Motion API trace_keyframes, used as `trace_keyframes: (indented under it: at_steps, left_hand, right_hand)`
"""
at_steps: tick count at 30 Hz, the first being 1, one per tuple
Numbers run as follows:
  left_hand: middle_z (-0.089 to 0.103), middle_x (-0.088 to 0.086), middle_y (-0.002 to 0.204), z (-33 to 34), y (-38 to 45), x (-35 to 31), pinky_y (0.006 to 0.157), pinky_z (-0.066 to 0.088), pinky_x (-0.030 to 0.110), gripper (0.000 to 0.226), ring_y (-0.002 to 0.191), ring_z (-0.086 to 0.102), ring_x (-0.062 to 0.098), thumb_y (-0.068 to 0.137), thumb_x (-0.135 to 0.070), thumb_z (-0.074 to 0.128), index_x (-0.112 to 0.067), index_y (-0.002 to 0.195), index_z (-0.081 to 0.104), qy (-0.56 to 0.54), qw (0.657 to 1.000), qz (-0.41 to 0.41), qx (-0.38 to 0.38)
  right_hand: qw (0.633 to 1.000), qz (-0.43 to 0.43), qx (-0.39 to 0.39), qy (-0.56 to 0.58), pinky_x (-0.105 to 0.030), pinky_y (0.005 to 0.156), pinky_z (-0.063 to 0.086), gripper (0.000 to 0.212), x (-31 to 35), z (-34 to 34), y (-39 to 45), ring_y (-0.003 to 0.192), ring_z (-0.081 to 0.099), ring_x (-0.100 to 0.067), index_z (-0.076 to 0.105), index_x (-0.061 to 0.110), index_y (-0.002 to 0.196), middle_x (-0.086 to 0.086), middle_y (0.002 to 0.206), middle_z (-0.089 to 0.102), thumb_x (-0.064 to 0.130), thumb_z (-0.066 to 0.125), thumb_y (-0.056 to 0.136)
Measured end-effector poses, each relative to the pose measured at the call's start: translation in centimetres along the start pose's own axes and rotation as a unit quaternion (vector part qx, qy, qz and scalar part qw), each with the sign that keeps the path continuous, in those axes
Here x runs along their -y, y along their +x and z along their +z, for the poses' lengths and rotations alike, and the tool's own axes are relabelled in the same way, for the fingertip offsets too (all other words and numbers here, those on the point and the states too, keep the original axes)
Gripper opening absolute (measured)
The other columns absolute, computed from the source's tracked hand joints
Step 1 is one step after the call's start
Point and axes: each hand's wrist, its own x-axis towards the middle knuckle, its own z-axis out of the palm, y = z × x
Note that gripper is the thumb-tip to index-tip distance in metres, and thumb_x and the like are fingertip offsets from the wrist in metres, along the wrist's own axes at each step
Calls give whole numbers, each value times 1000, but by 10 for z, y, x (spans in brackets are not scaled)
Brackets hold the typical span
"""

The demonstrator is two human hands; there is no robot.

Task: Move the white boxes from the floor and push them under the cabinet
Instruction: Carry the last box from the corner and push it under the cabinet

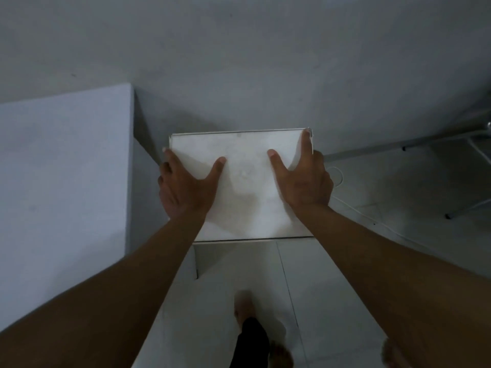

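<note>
A grey cabinet (pixel 63 176) fills nine o'clock, a pale tiled floor (pixel 332 288) below. The white box (pixel 247 187) sits dead centre, carried between both hands: left hand (pixel 183 189) and right hand (pixel 305 184) each grip a side, thumbs spread on top. Best kept level. At three o'clock, metal legs (pixel 462 208) and a cord (pixel 385 224) could snag.

white box (pixel 247 181), grey wall (pixel 239 49), pale floor (pixel 332 288)

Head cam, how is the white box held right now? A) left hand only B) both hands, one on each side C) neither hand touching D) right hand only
B: the left hand and the right hand each grip one side of the white box, thumbs on top.
</note>
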Motion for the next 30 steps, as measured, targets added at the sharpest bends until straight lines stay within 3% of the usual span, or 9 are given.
trace_keyframes:
  at_steps: [11,16,21,30]
  left_hand:
    - [40,12,144,-132,-62,28,104,38,52,120,129,42,35,64,-90,48,-20,154,9,-8,998,-32,-50]
    - [40,13,140,-183,-71,62,99,41,47,113,125,45,36,69,-83,55,-21,153,12,-12,999,-18,-34]
    - [36,15,144,-199,-65,67,105,35,49,120,132,37,36,70,-75,63,-14,154,4,-113,991,-75,-18]
    - [34,14,143,-266,-59,86,107,36,50,111,130,36,35,72,-78,58,-15,153,15,-128,991,-13,-28]
  right_hand:
    - [997,-72,28,23,-49,96,42,86,70,-66,-84,114,55,-36,12,37,152,-9,135,49,79,39,82]
    - [992,-124,-35,13,-49,89,46,85,123,-78,-117,109,58,-39,16,37,152,-9,137,47,78,42,82]
    - [987,-150,-60,-16,-50,93,40,85,158,-90,-128,112,55,-40,17,37,151,-11,139,46,78,42,81]
    - [982,-147,-118,-14,-46,91,40,84,218,-128,-177,111,57,-37,19,39,151,-7,138,48,77,45,81]
